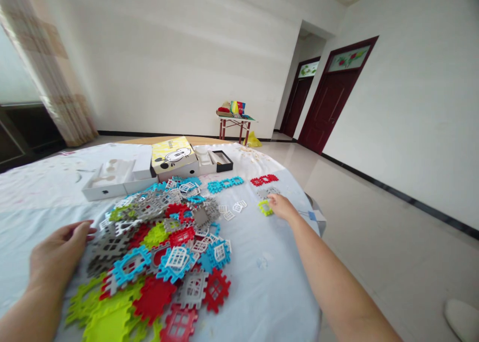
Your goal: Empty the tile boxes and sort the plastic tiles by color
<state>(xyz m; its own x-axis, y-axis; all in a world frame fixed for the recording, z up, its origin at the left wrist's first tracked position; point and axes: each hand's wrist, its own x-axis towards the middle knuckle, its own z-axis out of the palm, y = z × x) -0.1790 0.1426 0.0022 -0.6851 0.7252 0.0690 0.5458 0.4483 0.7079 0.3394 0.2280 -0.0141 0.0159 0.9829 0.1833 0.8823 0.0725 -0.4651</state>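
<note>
On the tabletop's (262, 292) right side | right hand (283, 207): fingertips at lime-green piece (261, 210), near grey pieces (265, 194); clamping unclear | left hand (62, 250): fingers curled beside piece pile (153, 298), hold unclear | step, judged: positioning one piece; release calls for parted fingertips

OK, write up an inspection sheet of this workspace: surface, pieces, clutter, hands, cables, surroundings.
Surface: pale, wrinkled tablecloth.
Job's things: mixed pile of toothed pieces and white lattices; apart from it, blue row, red row, gray pieces, green piece.
Clutter: open white box, yellow-topped box, small black tray, beyond the pile.
Hands: left hand beside the pile, right hand at the gray and green pieces; grips unclear.
Cables: nothing seen.
Surroundings: curtain, dark red door, loaded side table, yellow bag.
</note>
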